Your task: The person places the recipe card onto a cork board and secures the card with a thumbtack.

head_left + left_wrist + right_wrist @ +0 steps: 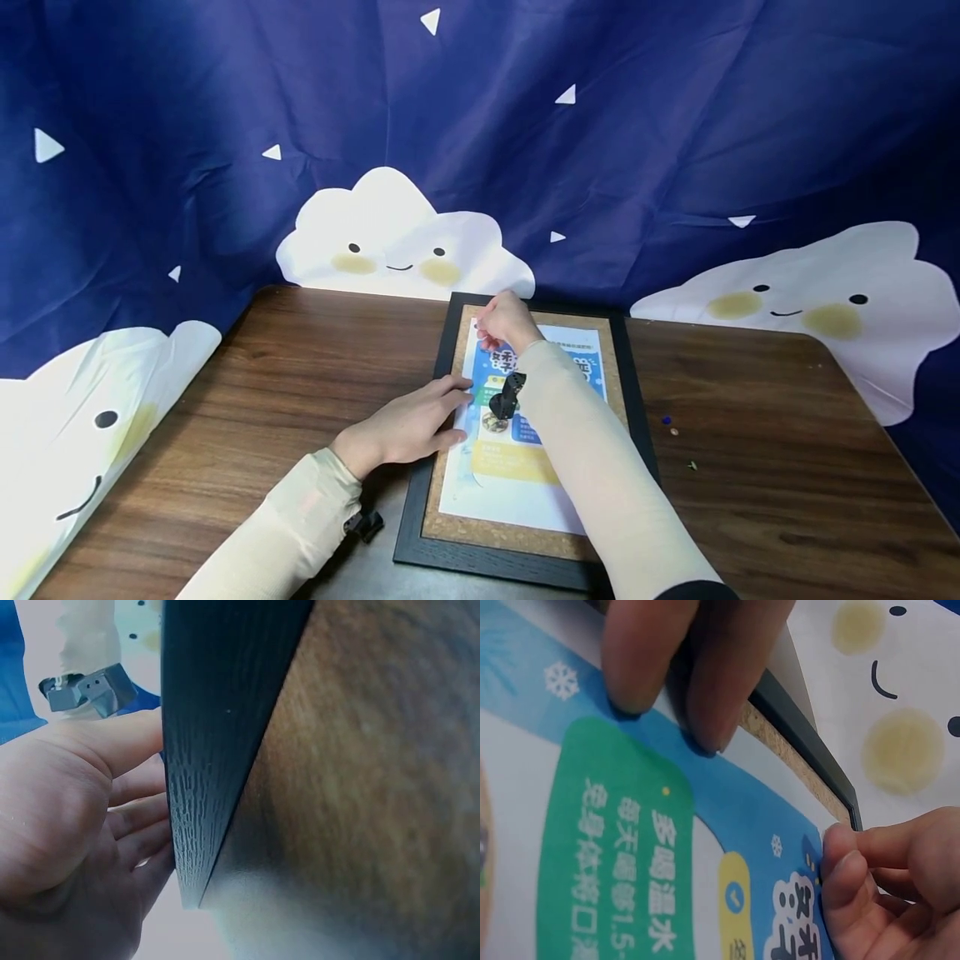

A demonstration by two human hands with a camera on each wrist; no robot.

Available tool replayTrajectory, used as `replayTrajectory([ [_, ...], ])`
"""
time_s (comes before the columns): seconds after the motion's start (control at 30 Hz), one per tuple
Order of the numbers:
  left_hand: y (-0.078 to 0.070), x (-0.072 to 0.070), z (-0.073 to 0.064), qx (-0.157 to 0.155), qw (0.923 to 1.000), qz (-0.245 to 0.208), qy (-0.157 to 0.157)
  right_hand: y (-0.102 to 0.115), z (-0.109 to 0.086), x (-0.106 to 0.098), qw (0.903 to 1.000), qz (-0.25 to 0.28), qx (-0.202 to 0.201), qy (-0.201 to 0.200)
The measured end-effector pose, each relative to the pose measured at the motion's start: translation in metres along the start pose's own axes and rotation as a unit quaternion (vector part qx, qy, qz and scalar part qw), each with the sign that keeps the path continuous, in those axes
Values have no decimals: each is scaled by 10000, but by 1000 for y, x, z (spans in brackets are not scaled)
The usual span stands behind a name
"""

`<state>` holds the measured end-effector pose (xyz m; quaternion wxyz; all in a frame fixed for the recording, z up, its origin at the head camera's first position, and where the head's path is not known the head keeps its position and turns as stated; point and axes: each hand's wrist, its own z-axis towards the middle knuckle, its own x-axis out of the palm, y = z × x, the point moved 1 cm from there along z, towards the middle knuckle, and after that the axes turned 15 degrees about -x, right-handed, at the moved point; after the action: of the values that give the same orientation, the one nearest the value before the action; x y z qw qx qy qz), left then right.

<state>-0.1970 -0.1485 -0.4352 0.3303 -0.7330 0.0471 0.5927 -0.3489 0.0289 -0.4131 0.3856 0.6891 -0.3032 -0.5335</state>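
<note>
A printed poster (498, 496) in blue, white, green and yellow lies on a cork board (480, 533) with a black frame (491, 567). My left hand (408, 421) rests on the poster's left edge with its fingers extended. In the left wrist view, that hand (82, 817) reaches over the frame's side (202, 780). My right hand (506, 321) is at the poster's top left corner. In the right wrist view, thumb and forefinger of the right hand (907, 877) meet in a pinch there; whatever small thing they hold is hidden. Two left-hand fingers (649, 660) press the paper.
To the right of the board, on the brown wooden table (765, 500), lie a small blue piece (667, 420), an orange one (674, 432) and a green one (692, 465). A blue curtain (480, 108) with printed clouds hangs behind the table.
</note>
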Motion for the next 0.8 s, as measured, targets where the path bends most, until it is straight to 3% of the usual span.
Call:
replayTrajectory([
  [0.2, -1, -1, 1, 21, 10000, 60, -32, -6, -6, -3, 9995, 263, -146, -118],
  [0.23, -9, -6, -1, -125, 9999, 53, 32, -7, -7, -3, 9992, 326, -212, -131],
  [0.47, -9, -4, -1, -356, 9993, 101, 56, -19, -24, -10, 9928, 990, -644, -217],
  [0.8, -10, -5, -3, -302, 9995, 55, 17, -35, -48, -26, 9879, 1168, -997, 204],
])
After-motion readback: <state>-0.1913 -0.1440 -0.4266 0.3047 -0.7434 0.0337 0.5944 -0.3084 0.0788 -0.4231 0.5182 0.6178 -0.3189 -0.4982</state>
